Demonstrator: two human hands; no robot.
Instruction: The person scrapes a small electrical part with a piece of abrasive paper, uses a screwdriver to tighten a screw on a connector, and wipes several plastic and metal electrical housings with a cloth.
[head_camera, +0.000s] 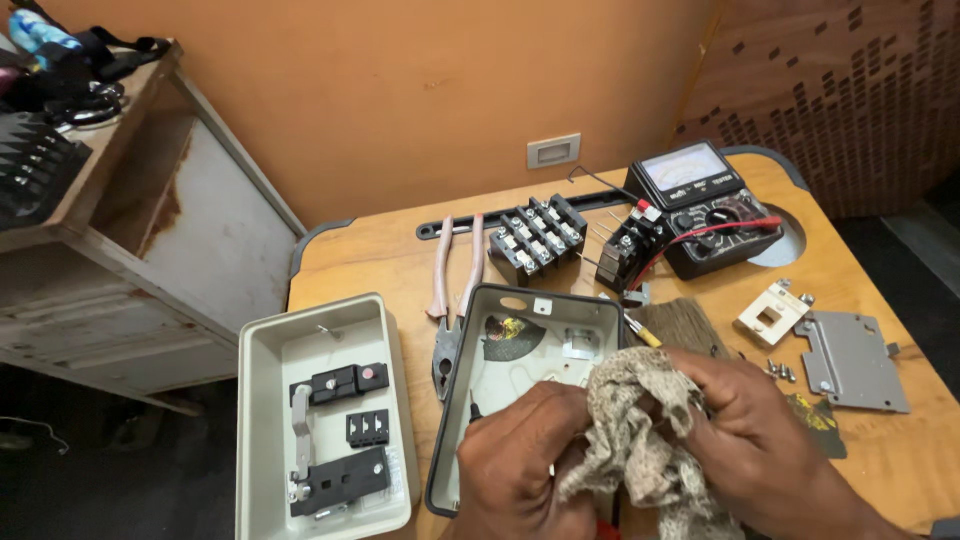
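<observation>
Both hands are low in the middle of the view, closed on a crumpled beige cloth (632, 430). My left hand (525, 460) grips its left side and covers the lower part of an open grey switch box (520, 345) with a dark rim. My right hand (755, 440) grips the cloth's right side. A thin probe tip (473, 405) shows just left of my left hand, inside the box. Whether the cloth wraps a part is hidden.
A grey box lid (325, 420) with black switch parts lies at the left. Pliers (452, 290), two black terminal blocks (540, 238), an analogue multimeter (705, 200) with a red lead, a metal plate (852, 360), small screws (782, 371) and a brush (680, 325) lie on the wooden table (380, 260).
</observation>
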